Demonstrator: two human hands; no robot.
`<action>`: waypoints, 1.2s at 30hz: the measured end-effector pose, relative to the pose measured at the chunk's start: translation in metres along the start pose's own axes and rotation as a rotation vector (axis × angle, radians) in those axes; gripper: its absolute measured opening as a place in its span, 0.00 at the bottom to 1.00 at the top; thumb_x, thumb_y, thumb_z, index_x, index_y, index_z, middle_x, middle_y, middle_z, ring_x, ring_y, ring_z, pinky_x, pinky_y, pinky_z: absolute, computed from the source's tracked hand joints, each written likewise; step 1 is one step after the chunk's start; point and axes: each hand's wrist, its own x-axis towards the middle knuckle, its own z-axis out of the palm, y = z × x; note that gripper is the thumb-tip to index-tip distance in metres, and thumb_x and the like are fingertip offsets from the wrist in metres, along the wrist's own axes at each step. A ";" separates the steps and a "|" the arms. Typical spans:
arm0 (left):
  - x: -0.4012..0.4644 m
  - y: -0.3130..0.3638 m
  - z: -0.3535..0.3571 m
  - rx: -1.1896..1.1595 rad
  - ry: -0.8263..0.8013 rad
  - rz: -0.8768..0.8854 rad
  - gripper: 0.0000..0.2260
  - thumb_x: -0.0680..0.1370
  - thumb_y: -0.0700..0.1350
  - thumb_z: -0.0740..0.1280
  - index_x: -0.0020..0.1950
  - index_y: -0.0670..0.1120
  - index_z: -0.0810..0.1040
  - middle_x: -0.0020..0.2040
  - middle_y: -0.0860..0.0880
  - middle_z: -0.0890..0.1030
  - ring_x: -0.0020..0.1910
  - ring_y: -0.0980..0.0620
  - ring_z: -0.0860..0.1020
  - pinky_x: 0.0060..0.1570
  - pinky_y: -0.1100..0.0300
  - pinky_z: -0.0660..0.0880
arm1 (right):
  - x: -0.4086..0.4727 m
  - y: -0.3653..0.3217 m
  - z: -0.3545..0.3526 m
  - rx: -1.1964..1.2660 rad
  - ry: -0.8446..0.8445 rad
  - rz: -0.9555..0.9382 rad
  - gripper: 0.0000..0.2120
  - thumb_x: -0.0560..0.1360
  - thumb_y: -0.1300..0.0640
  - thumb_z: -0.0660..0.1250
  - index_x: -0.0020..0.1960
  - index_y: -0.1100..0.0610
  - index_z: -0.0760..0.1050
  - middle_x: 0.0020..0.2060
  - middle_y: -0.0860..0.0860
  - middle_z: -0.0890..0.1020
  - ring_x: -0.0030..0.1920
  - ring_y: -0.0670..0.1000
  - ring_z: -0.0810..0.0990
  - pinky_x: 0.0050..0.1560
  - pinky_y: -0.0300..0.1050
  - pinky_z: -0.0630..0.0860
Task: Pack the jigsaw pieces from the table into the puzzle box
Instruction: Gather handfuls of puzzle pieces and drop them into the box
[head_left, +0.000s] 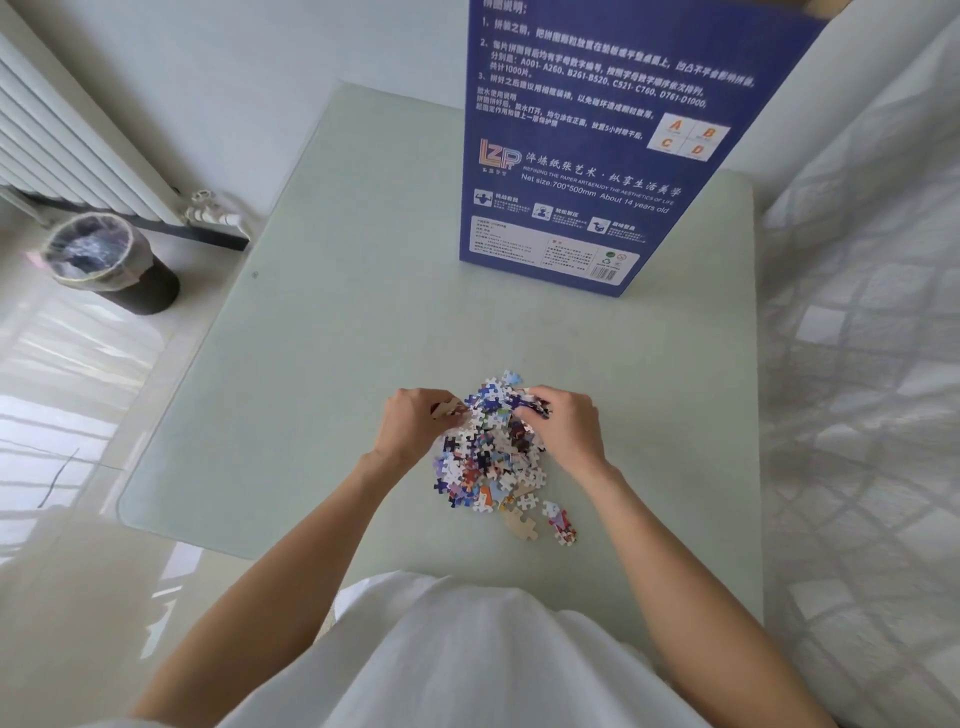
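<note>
Now: one puzzle box (597, 156) upright; one piece heap (488, 457); left hand (415, 423), right hand (563, 426) each grip pieces.

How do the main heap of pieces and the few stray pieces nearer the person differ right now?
The heap is dense and stacked; the stray pieces lie flat and spread out. The left hand and right hand grip pieces at the heap; nothing touches the strays. Both sit on the table, outside the puzzle box.
</note>
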 end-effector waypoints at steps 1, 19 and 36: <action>0.003 0.005 -0.006 -0.010 0.008 0.022 0.07 0.72 0.46 0.73 0.46 0.45 0.84 0.38 0.49 0.84 0.36 0.52 0.81 0.39 0.57 0.78 | 0.002 -0.001 -0.008 0.031 -0.013 0.026 0.19 0.73 0.52 0.69 0.61 0.58 0.76 0.57 0.53 0.81 0.36 0.45 0.78 0.49 0.40 0.74; 0.141 0.240 -0.203 -0.227 0.542 0.769 0.06 0.72 0.47 0.72 0.47 0.48 0.84 0.42 0.56 0.83 0.38 0.62 0.79 0.42 0.65 0.76 | 0.087 -0.130 -0.281 0.514 0.413 -0.329 0.10 0.72 0.58 0.71 0.53 0.51 0.77 0.45 0.45 0.81 0.43 0.47 0.82 0.34 0.43 0.81; 0.219 0.259 -0.215 0.279 0.358 0.598 0.08 0.75 0.53 0.67 0.51 0.54 0.80 0.43 0.54 0.81 0.44 0.52 0.78 0.41 0.59 0.70 | 0.170 -0.150 -0.297 -0.500 0.438 -0.462 0.14 0.79 0.52 0.59 0.64 0.52 0.72 0.56 0.53 0.80 0.52 0.55 0.79 0.41 0.43 0.69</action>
